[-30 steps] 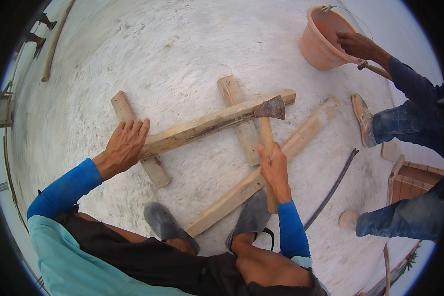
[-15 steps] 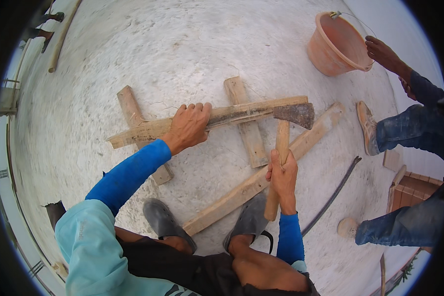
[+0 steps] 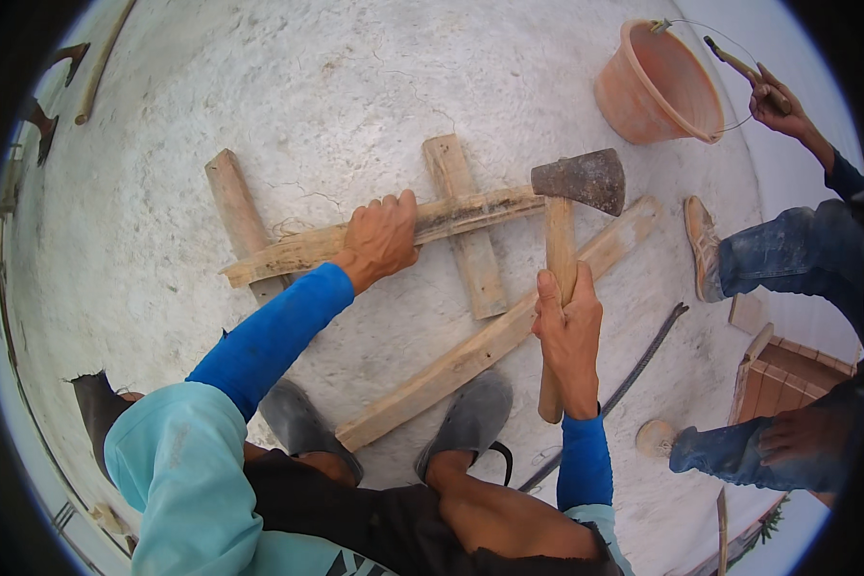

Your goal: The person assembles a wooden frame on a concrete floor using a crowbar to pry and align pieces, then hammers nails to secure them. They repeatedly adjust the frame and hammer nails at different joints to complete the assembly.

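Note:
My left hand [image 3: 382,235] is wrapped round a long wooden batten [image 3: 302,252] that lies across two short boards. The left board [image 3: 235,204] and the right board [image 3: 478,264] rest on the pale floor. My right hand [image 3: 570,338] grips the wooden handle of a hatchet [image 3: 586,182], its dark metal head upward and covering the batten's right end from view. Whether the head touches the batten I cannot tell. Between my feet and the right board, another long wooden plank [image 3: 485,353] lies diagonally.
A dark ribbed bar [image 3: 655,357] lies right of my right hand. At the upper right stands an orange bucket [image 3: 634,91], near a co-worker's hand [image 3: 782,113] holding a small tool. The co-worker's shoe [image 3: 705,248] is close by. A pole [image 3: 106,62] lies upper left.
The hatchet has come up, its head looking larger and farther off the batten. My left hand stays on the batten. The co-worker's hand has shifted right and a small tool shows in it.

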A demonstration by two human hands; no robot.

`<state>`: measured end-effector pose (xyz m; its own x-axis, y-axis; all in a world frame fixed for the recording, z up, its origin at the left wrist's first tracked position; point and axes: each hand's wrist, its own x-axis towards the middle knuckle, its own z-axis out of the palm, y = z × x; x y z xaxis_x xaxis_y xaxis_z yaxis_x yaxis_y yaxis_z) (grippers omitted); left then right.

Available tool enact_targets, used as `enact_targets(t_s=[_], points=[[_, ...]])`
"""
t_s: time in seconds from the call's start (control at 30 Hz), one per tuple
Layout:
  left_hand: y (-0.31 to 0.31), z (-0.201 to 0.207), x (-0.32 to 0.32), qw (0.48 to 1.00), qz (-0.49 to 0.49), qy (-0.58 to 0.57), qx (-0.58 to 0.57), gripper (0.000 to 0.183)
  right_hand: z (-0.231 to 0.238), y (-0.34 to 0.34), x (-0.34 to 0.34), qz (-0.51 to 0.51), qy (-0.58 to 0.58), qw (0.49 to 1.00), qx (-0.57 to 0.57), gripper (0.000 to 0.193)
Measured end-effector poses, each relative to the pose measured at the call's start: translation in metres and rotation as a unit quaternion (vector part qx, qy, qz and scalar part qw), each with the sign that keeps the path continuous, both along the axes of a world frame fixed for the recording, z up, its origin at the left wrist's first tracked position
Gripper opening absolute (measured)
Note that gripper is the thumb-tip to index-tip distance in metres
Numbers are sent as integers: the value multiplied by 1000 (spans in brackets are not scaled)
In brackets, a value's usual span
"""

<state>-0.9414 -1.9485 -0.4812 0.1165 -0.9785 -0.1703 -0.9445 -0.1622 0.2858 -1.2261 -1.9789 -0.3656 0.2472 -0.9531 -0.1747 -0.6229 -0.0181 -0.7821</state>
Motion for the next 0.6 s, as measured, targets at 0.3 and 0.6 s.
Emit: enact_targets(t_s=[0.3, 0.6], points=[[1, 7, 0, 1000, -13, -10, 2, 50, 10, -6, 17, 84, 142, 986, 16, 34], [-3, 6, 1, 1000, -14, -27, 8, 51, 1, -2, 15, 19, -7, 998, -65, 34]])
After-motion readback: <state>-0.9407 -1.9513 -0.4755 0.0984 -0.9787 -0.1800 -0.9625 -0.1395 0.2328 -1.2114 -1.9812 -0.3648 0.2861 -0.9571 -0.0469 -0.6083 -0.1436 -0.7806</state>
